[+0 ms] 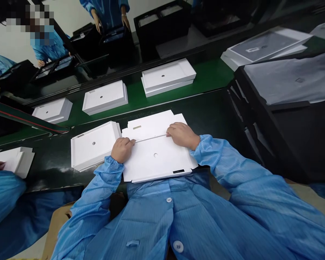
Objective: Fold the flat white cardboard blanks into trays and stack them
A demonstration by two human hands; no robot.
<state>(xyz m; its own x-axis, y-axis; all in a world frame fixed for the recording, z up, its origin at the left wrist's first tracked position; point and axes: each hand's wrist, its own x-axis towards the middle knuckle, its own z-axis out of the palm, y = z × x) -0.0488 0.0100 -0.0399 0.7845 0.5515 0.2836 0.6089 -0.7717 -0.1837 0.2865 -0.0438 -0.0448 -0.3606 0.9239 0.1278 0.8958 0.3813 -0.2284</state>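
A flat white cardboard box blank (157, 155) with a small round hole lies on the dark bench in front of me. My left hand (121, 148) is closed, pinching the left end of a fold line across the blank. My right hand (182, 134) is closed on the right end of the same crease. Both sleeves are blue. A folded white tray (93, 144) with a hole sits just left of the blank, touching it.
Three white trays (105, 96) ride the green conveyor (211, 76) beyond the bench. A black bin (287, 108) with grey sheets stands right. Another person's hand holds a white piece (14, 160) at the far left. People in blue work at black crates across the belt.
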